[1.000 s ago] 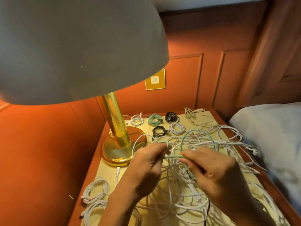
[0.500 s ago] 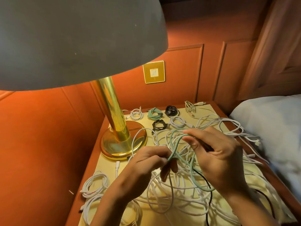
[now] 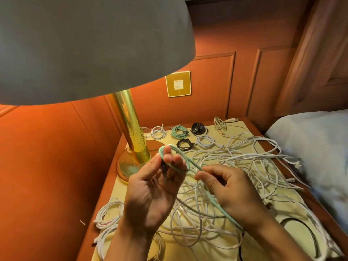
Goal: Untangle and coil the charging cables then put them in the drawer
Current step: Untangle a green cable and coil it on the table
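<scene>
A mint green cable (image 3: 185, 160) runs between both hands above the nightstand. My left hand (image 3: 152, 189), palm up, holds the cable's dark plug end under its thumb, with the green cable looped over the raised fingertips. My right hand (image 3: 226, 187) pinches the same cable a little to the right; from there it trails down past my right wrist. Beneath both hands lies a large tangle of white cables (image 3: 235, 176). Several coiled cables sit at the back: white (image 3: 158, 132), green (image 3: 178, 131), black (image 3: 199, 128), black (image 3: 185, 144), white (image 3: 206, 141). No drawer is visible.
A brass lamp (image 3: 131, 129) with a big grey shade (image 3: 84, 44) stands at the nightstand's back left. Loose white coils (image 3: 108, 215) lie at the front left, a black cable (image 3: 305, 234) at the front right. A bed with pale bedding (image 3: 310, 147) borders the right.
My left hand has turned palm up and lifted, with the green cable now looped over its fingertips. My right hand has dropped lower and slid along the cable.
</scene>
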{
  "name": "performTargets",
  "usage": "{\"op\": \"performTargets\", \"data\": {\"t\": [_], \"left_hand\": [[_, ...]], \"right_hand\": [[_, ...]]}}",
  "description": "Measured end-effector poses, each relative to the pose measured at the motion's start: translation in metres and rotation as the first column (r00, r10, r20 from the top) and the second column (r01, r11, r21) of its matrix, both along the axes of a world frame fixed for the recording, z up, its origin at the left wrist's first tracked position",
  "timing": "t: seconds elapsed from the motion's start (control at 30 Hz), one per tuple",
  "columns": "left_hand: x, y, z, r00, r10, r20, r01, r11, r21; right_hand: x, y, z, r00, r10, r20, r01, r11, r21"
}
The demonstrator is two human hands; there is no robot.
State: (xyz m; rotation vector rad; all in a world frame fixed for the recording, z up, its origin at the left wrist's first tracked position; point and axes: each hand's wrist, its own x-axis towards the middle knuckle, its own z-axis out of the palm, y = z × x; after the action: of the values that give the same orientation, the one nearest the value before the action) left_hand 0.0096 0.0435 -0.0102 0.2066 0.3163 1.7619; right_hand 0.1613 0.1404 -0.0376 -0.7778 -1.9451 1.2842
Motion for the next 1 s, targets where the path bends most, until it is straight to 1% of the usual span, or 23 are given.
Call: {"op": "performTargets", "data": {"t": [0.07,0.13,0.2,0.27,0.33,0.37,0.4,0.43,0.47,0.5,0.53,0.57,0.6,0.63,0.67,0.73,0.77,0.83,0.87,0.9,0.93,0.97,1.0], "left_hand": [[0.001,0.001,0.001,0.988,0.023,0.150,-0.028,0.999,0.032],[0.001,0.002,0.004,0.976,0.085,0.201,-0.097,0.994,0.053],[0.000,0.003,0.008,0.968,0.193,0.159,-0.198,0.980,0.015],[-0.002,0.005,0.012,0.946,0.320,0.041,-0.318,0.946,-0.057],[-0.004,0.006,0.013,0.900,0.421,-0.117,-0.431,0.899,-0.082],[-0.005,0.007,0.013,0.873,0.452,-0.183,-0.472,0.878,-0.078],[-0.007,0.007,0.012,0.851,0.471,-0.234,-0.498,0.864,-0.071],[-0.008,0.007,0.010,0.834,0.482,-0.270,-0.515,0.855,-0.066],[-0.008,0.007,0.009,0.820,0.488,-0.298,-0.528,0.847,-0.065],[-0.009,0.007,0.008,0.806,0.490,-0.332,-0.538,0.841,-0.064],[-0.009,0.008,0.007,0.790,0.488,-0.371,-0.545,0.836,-0.062],[-0.009,0.008,0.005,0.773,0.483,-0.411,-0.550,0.834,-0.054],[-0.009,0.009,0.003,0.757,0.481,-0.442,-0.553,0.832,-0.042],[-0.009,0.009,0.001,0.742,0.480,-0.468,-0.557,0.830,-0.032],[-0.009,0.010,-0.002,0.724,0.477,-0.498,-0.561,0.827,-0.023],[-0.008,0.012,-0.006,0.657,0.465,-0.593,-0.578,0.816,-0.001],[-0.007,0.013,-0.008,0.609,0.454,-0.650,-0.584,0.812,0.021],[-0.007,0.014,-0.014,0.499,0.421,-0.758,-0.580,0.812,0.069],[-0.008,0.013,-0.017,0.438,0.399,-0.806,-0.575,0.813,0.090],[-0.010,0.013,-0.019,0.378,0.377,-0.846,-0.567,0.816,0.111],[-0.012,0.011,-0.020,0.324,0.358,-0.876,-0.557,0.820,0.129],[-0.014,0.010,-0.021,0.280,0.335,-0.900,-0.543,0.828,0.139],[-0.016,0.008,-0.020,0.235,0.306,-0.923,-0.526,0.838,0.144]], "right_hand": [[0.001,0.000,0.006,0.997,0.010,-0.072,-0.029,0.960,-0.280],[0.004,0.000,0.009,0.995,0.071,-0.068,-0.094,0.892,-0.443],[0.008,-0.001,0.009,0.986,0.153,-0.065,-0.165,0.842,-0.514],[0.011,-0.003,0.011,0.979,0.197,-0.044,-0.192,0.844,-0.501],[0.015,-0.006,0.013,0.983,0.176,0.051,-0.147,0.924,-0.352],[0.016,-0.008,0.013,0.984,0.118,0.131,-0.093,0.979,-0.183],[0.017,-0.011,0.012,0.982,0.020,0.188,-0.027,0.999,0.034],[0.016,-0.014,0.010,0.978,-0.076,0.192,0.031,0.973,0.228],[0.014,-0.017,0.009,0.980,-0.119,0.156,0.056,0.931,0.361],[0.012,-0.020,0.005,0.984,-0.127,0.123,0.061,0.896,0.440],[0.008,-0.024,0.003,0.988,-0.118,0.095,0.063,0.890,0.451],[0.006,-0.028,0.002,0.992,-0.112,0.063,0.081,0.926,0.367],[0.005,-0.031,0.003,0.994,-0.104,0.015,0.099,0.975,0.199],[0.003,-0.033,0.006,0.995,-0.084,-0.053,0.083,0.996,-0.024],[0.002,-0.035,0.008,0.986,-0.069,-0.150,0.030,0.969,-0.246],[0.001,-0.038,0.014,0.933,-0.111,-0.341,-0.124,0.793,-0.596],[0.001,-0.039,0.018,0.889,-0.158,-0.431,-0.215,0.686,-0.696],[0.002,-0.039,0.025,0.824,-0.217,-0.523,-0.350,0.530,-0.772],[0.004,-0.038,0.026,0.819,-0.197,-0.538,-0.385,0.508,-0.771],[0.006,-0.037,0.026,0.831,-0.151,-0.536,-0.386,0.537,-0.750],[0.009,-0.035,0.027,0.862,-0.081,-0.500,-0.346,0.627,-0.698],[0.012,-0.035,0.027,0.909,-0.003,-0.417,-0.268,0.761,-0.590],[0.014,-0.035,0.026,0.952,0.050,-0.302,-0.180,0.889,-0.420]]}}
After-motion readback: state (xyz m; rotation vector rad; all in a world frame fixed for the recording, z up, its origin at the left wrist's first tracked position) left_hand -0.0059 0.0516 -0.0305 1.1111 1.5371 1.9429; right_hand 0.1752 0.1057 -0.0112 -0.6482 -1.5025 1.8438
